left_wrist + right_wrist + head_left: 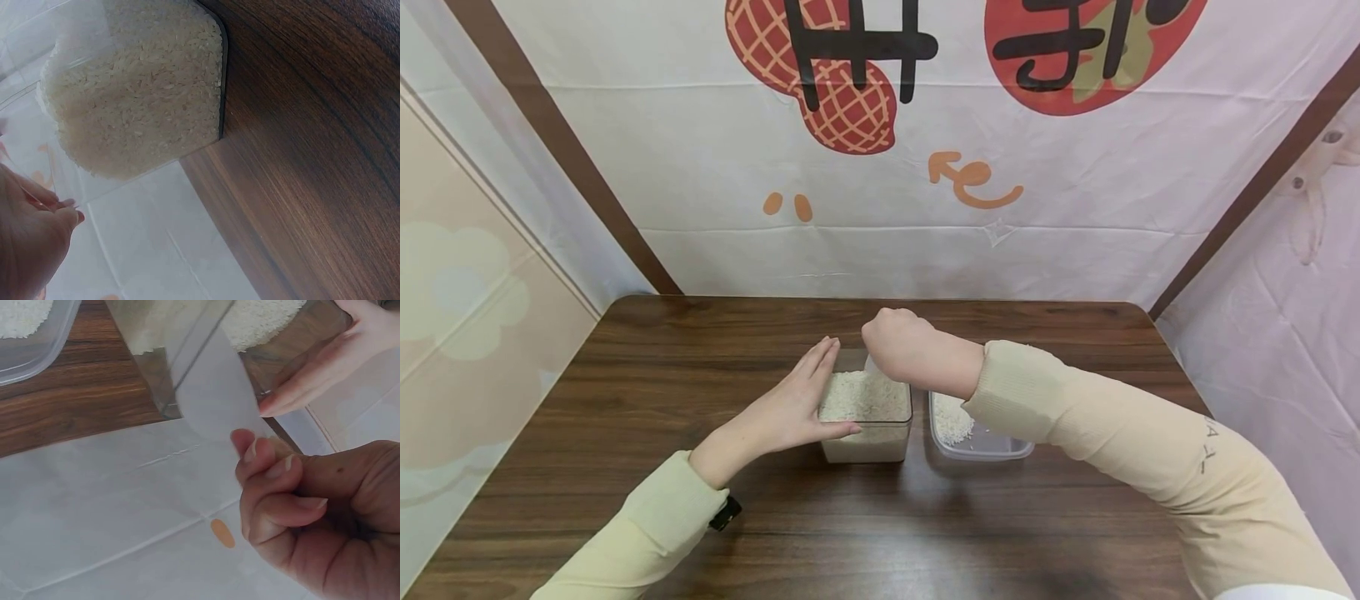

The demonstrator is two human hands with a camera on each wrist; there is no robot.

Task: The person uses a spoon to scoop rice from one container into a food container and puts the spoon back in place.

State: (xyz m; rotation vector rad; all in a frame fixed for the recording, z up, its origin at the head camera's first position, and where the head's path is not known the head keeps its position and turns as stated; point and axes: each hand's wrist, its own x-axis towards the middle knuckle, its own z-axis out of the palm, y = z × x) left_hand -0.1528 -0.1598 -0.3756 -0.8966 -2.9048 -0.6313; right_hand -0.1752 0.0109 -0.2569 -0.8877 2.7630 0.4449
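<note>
A clear rectangular container nearly full of white rice stands on the table. My left hand rests against its left side, fingers straight and thumb laid along the front rim; the right wrist view shows these straight fingers too. With curled fingers my right hand pinches a white translucent plastic scoop over the container's back part. The scoop's lower end overlaps the rice there. In the head view my right hand hides most of the scoop.
To the right sits a lower clear plastic box with a heap of rice in its left part; my right forearm covers its back. Brown wood table lies under both. A white printed curtain hangs behind the table.
</note>
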